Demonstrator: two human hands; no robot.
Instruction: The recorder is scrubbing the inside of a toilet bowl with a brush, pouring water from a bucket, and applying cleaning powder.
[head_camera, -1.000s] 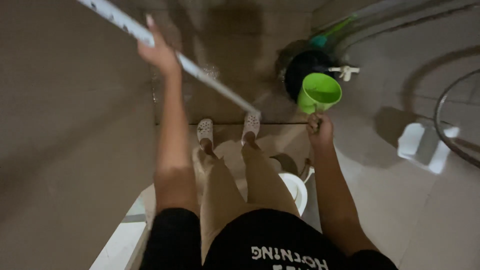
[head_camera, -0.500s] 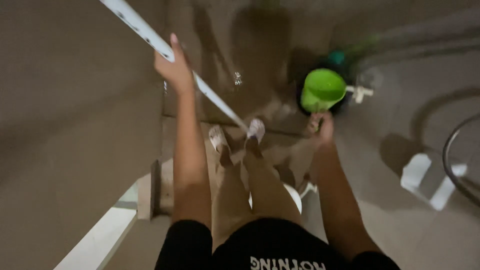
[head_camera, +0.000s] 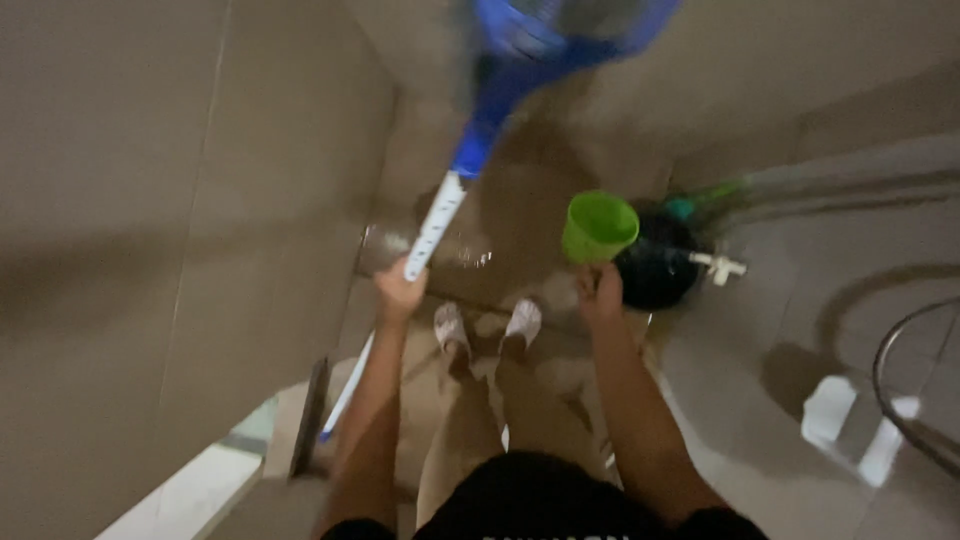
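- Blue mop head (head_camera: 560, 30): motion-blurred, cut off by the top edge.
- Metal ring (head_camera: 915, 395), right of the green cup (head_camera: 598, 226): cut by the right edge.
- Black bucket (head_camera: 655, 275) behind the cup: contents indistinguishable.

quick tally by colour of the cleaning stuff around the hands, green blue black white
green: 1, the scoop in the right hand
blue: 1, the blurred brush head on the white pole gripped by the left hand
black: 1, the bucket
white: 2, the pole and the tap
total: 5
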